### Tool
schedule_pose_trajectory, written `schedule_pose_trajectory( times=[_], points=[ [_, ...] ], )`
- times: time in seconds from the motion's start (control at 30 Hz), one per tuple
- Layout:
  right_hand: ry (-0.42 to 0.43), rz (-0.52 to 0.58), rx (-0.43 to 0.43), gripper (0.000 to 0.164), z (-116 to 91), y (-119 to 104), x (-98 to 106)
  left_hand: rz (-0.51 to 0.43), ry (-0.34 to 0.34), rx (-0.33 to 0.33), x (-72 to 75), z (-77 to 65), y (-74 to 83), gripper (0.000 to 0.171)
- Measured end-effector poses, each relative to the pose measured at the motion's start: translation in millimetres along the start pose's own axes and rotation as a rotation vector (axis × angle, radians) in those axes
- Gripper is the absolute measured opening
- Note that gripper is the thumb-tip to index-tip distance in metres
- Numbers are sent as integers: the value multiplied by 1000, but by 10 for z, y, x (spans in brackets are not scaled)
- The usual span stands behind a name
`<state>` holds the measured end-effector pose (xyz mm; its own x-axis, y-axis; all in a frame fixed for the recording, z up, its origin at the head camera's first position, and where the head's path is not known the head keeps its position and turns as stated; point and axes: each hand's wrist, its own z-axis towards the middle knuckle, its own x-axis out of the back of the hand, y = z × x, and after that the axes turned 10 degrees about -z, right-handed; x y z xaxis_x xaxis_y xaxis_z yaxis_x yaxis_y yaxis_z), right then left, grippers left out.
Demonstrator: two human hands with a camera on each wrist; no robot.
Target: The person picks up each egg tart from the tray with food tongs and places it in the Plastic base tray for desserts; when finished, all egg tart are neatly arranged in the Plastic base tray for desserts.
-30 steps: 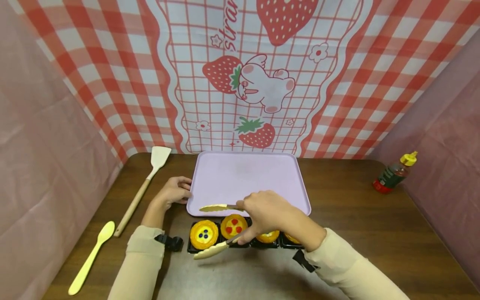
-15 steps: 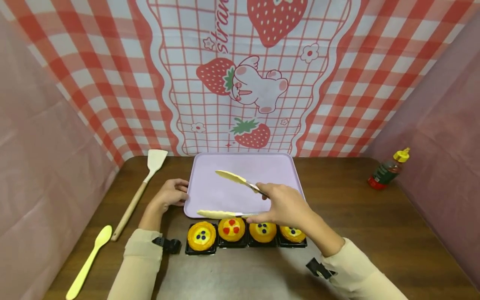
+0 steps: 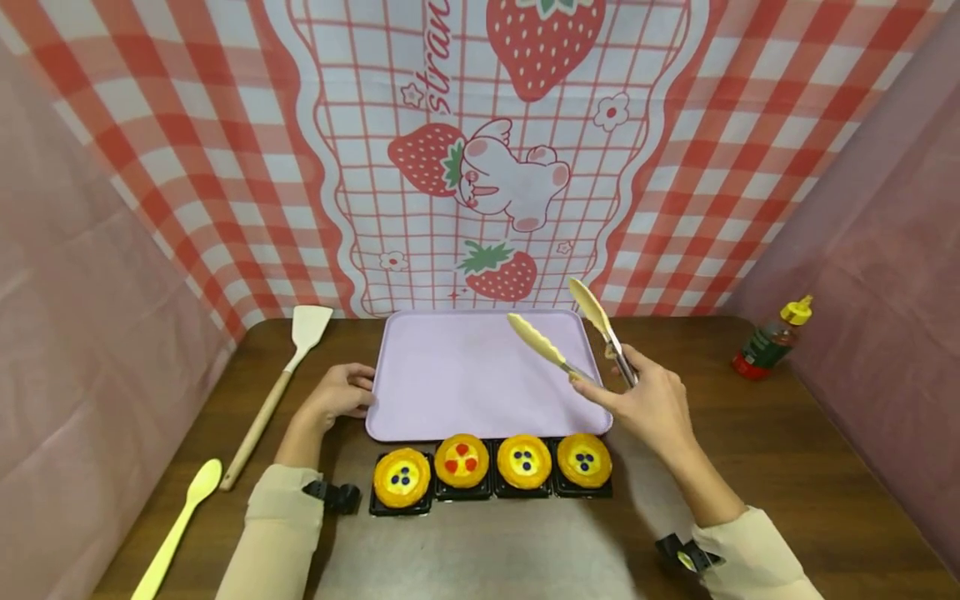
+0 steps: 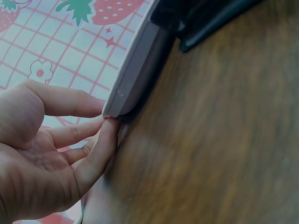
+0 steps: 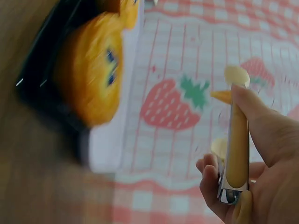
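My left hand [image 3: 341,393] is at the left edge of a lilac tray [image 3: 450,375]; in the left wrist view its thumb and finger [image 4: 96,158] pinch the rim. My right hand [image 3: 654,408], above the tray's right edge, grips metal tongs [image 3: 534,340] with pale yellow tips spread apart and nothing between them. In front of the tray stand egg tarts in black holders: a blueberry tart [image 3: 402,477] at the left, a tart with red toppings [image 3: 461,461], then two more blueberry tarts [image 3: 524,462]. The right wrist view shows the tongs' handle [image 5: 237,149] in my palm.
To the left lie a white spatula [image 3: 273,400] with a wooden handle and a yellow spoon [image 3: 180,521]. A sauce bottle [image 3: 772,340] with a yellow cap stands at the back right. A grey mat [image 3: 480,550] covers the table's front; checked cloth hangs behind.
My right hand has carried the tongs from over the tarts up and to the right, uncovering the tarts. The tongs' tips now point away toward the cloth. My left hand stays at the tray.
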<state>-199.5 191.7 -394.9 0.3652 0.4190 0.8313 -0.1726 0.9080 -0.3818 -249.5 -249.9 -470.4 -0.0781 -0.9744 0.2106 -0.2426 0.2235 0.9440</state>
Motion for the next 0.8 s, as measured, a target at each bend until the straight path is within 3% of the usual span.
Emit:
schedule_pose_trajectory(
  times=[0.13, 0.33, 0.53, 0.8],
  points=[
    [29, -9, -132, 63, -40, 228, -10, -1, -6, -4, 3, -8, 1, 54],
    [14, -6, -245, 62, -66, 495, -30, -11, -5, -6, -8, -2, 6, 54],
    [-30, -63, -313, 59, -74, 734, -112, -23, -15, -7, -16, 3, -7, 55],
    [-134, -27, -370, 64, -115, 883, -249, -11, 1, -4, -3, 13, -22, 54]
  ],
)
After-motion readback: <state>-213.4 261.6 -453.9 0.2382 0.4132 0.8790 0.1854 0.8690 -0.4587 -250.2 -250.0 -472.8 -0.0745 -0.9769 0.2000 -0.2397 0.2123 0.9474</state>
